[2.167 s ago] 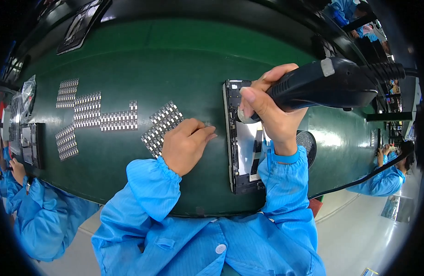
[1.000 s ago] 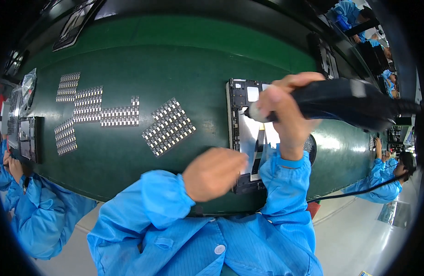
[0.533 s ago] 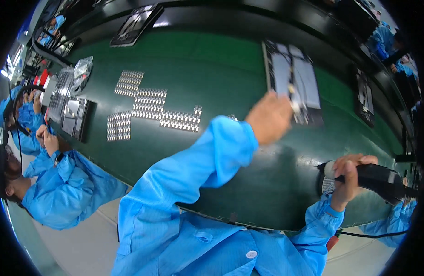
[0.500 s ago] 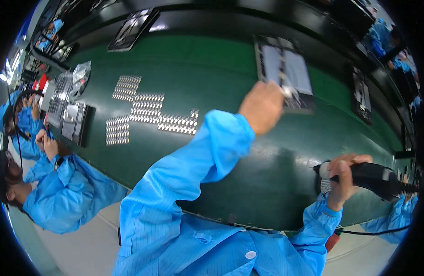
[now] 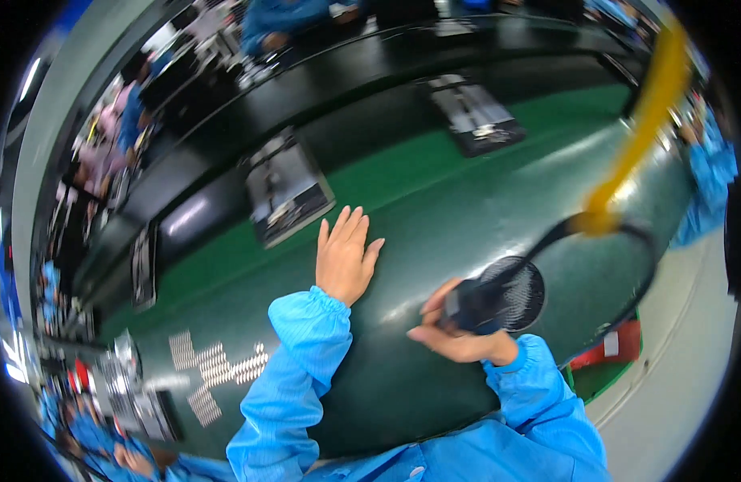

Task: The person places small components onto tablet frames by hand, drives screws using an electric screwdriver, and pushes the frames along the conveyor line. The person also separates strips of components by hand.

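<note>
My left hand point(image 5: 346, 259) is stretched out over the green bench, fingers extended, thumb apart, with nothing in it. Just beyond its fingertips lies a flat dark device point(image 5: 313, 201) with grey panels and a bright small part at its near end. My right hand point(image 5: 459, 341) is wrapped round a black powered screwdriver point(image 5: 476, 307), blurred by motion; its tip cannot be made out. Beside the tool sits a round black dish point(image 5: 531, 304) with a pale dotted pattern. The tool's black cord point(image 5: 551, 237) loops up to a yellow hanging strap point(image 5: 628, 157).
Rows of small silvery parts point(image 5: 216, 369) lie on the left of the bench point(image 5: 411, 386). Similar flat devices point(image 5: 476, 116) rest on the dark raised strip behind. At lower right is a red and green bin point(image 5: 607, 353). Co-workers in blue sleeves point(image 5: 700, 185) sit around.
The view has swung toward the right. My left hand, earlier blurred at a device's near edge, is now back from it with fingers stretched out. The screwdriver in my right hand has turned.
</note>
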